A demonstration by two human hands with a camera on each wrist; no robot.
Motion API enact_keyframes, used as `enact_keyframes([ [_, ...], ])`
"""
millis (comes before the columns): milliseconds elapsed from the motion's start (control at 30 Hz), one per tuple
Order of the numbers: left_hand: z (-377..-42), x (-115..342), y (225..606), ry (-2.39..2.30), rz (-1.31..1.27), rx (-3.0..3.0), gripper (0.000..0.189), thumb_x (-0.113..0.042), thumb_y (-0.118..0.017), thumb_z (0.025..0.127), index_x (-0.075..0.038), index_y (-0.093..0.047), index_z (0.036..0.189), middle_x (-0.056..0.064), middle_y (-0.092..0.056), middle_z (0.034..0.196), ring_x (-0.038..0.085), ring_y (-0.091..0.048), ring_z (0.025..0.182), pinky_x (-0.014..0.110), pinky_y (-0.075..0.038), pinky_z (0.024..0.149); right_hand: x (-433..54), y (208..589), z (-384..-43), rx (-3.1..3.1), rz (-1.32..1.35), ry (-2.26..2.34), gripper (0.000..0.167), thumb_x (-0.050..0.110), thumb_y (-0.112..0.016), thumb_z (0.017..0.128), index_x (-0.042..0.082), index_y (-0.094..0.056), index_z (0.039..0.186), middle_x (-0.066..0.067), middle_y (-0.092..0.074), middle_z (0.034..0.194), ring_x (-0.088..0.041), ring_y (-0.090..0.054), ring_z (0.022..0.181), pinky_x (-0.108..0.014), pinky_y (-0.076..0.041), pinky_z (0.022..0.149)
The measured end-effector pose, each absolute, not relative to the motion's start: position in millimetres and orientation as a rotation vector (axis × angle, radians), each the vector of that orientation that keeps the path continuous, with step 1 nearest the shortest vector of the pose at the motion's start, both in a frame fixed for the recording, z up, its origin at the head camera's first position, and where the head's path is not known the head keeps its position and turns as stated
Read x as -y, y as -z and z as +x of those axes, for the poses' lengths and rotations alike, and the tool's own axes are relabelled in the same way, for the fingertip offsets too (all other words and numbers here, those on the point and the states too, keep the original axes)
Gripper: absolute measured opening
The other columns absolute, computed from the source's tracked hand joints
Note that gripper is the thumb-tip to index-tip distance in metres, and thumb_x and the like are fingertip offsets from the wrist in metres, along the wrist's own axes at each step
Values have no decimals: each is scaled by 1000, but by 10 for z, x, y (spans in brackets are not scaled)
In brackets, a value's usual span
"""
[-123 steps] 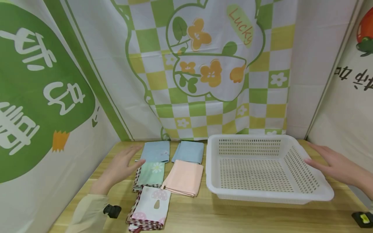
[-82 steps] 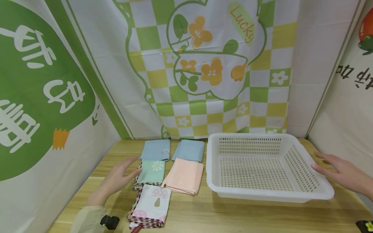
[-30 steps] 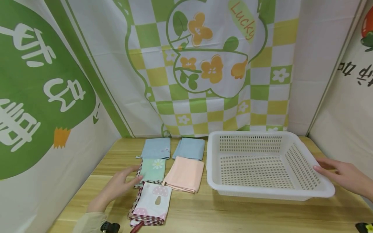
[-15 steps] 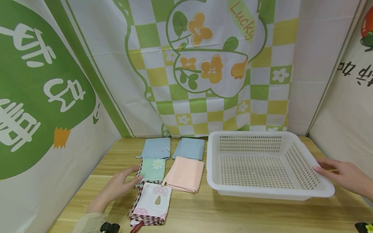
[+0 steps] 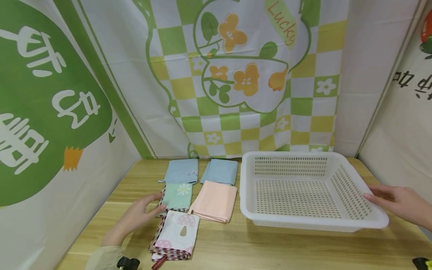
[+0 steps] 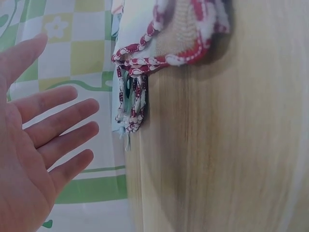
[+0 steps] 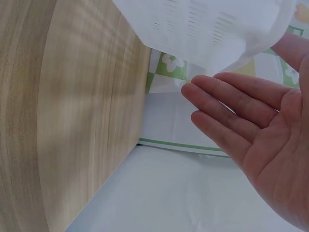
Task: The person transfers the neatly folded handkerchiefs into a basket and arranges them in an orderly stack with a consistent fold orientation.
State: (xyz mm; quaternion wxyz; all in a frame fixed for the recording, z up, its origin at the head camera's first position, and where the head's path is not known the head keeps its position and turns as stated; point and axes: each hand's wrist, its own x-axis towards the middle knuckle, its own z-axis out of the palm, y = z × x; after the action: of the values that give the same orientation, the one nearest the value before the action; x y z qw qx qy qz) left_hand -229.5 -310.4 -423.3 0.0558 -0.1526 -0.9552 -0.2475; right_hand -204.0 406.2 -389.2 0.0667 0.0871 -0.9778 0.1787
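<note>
My left hand (image 5: 135,215) is beside the folded towels at the left, thumb and fingertips at the left edge of a green daisy towel (image 5: 179,197). Its fingers are spread in the left wrist view, with the checked towel edges (image 6: 140,60) beyond them. Nearest the front lies a white mushroom-print towel (image 5: 179,230). A peach towel (image 5: 216,200) and two light blue towels, one at the left (image 5: 181,170) and one at the right (image 5: 221,171), complete the group. My right hand (image 5: 399,204) is at the right rim of a white plastic basket (image 5: 312,217), thumb over the rim, other fingers extended outside it.
The wooden table (image 5: 236,247) carries the towels and the basket. A checkered cloth (image 5: 246,127) hangs right behind it. A printed white and green cloth wall (image 5: 67,123) rises on the left, another (image 5: 401,131) on the right.
My left hand has come down from beside the left blue towel to the green one. My right hand has lowered to the basket's right rim. Towels and basket keep their places.
</note>
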Motion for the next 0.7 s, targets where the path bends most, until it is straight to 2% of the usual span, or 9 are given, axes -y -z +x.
enact_keyframes([
  [200,-2317,3091,4263,756,-494,2889,54,-42,-61,91,-5,-55,130,15,-57,131,40,-50,123,59,-38,101,-4048,3862,-2022,2974,249,-551,59,36,-61,92,-16,-55,118,-32,-65,101,-48,-65,84,-53,-54,64],
  [700,-2277,3079,4264,779,-538,2898,53,-44,-62,89,-6,-60,126,13,-62,125,38,-54,119,58,-41,99,-4047,3835,-2025,2976,244,-546,58,37,-62,91,-15,-58,115,-30,-67,99,-48,-64,86,-55,-53,66],
])
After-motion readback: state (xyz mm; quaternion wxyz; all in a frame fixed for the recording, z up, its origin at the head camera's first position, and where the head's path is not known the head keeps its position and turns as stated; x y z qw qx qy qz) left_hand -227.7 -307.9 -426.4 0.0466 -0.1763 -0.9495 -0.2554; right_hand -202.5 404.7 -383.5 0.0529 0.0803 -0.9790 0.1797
